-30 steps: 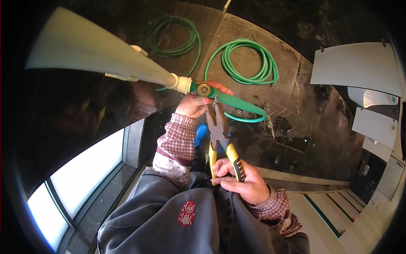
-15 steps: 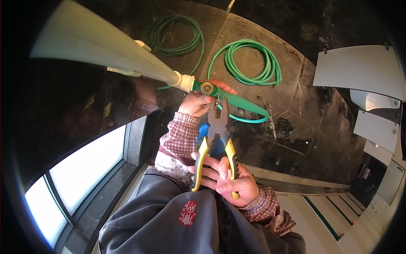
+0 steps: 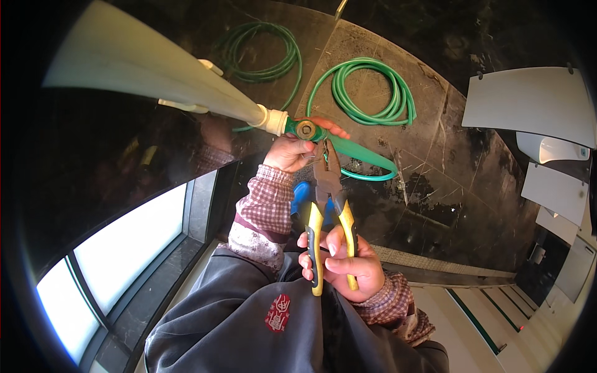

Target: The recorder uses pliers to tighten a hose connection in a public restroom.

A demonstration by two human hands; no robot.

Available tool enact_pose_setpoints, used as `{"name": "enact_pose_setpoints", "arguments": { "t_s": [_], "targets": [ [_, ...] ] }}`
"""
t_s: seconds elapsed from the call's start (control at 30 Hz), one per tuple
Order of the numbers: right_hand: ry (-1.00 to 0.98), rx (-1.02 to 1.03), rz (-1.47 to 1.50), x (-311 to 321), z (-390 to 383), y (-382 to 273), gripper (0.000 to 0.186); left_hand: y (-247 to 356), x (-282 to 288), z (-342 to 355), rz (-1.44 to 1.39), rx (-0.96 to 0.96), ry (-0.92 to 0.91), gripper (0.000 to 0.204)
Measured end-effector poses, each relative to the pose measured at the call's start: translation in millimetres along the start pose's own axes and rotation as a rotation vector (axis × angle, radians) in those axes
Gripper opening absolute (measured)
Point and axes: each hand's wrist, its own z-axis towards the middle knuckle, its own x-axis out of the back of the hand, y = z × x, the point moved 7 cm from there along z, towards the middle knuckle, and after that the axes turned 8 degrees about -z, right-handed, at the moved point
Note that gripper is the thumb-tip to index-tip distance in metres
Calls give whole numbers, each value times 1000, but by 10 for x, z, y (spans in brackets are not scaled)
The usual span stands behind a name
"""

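A thick white pipe [image 3: 168, 78] slants down from the upper left to a white coupling [image 3: 272, 120]. Joined to that is a green fitting [image 3: 321, 133] with a round metal piece [image 3: 306, 130] on top. My left hand [image 3: 286, 154] is closed around the fitting, its fingers passing behind and reappearing beyond. A green hose [image 3: 360, 153] runs on from there. My right hand [image 3: 357, 271] grips yellow-and-black pliers [image 3: 328, 183] by the handles. The plier jaws are nearly closed just below the fitting; whether they pinch anything is unclear.
A coil of green hose [image 3: 373, 115] lies on the dark tiled floor, mirrored in the glossy dark wall [image 3: 124, 130]. Bright window panes [image 3: 134, 245] stand at lower left. Grey panels [image 3: 528, 99] and a white basin-like fixture [image 3: 556, 149] are at right.
The pliers have turned more upright and their jaws and handles have come together. My right fingers have drawn in around the handles. My left hand holds its place.
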Motion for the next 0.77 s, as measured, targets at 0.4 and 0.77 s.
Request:
{"name": "enact_pose_setpoints", "arguments": {
  "t_s": [0.4, 0.77],
  "targets": [
    [82, 72, -343, 115, 2, -108, 19, -88, 111, -76, -64, 67, 60, 56],
    [358, 191, -1178, 234, -82, -305, 25, -58, 145, -95, 13, 26, 118, 55]
  ]
}}
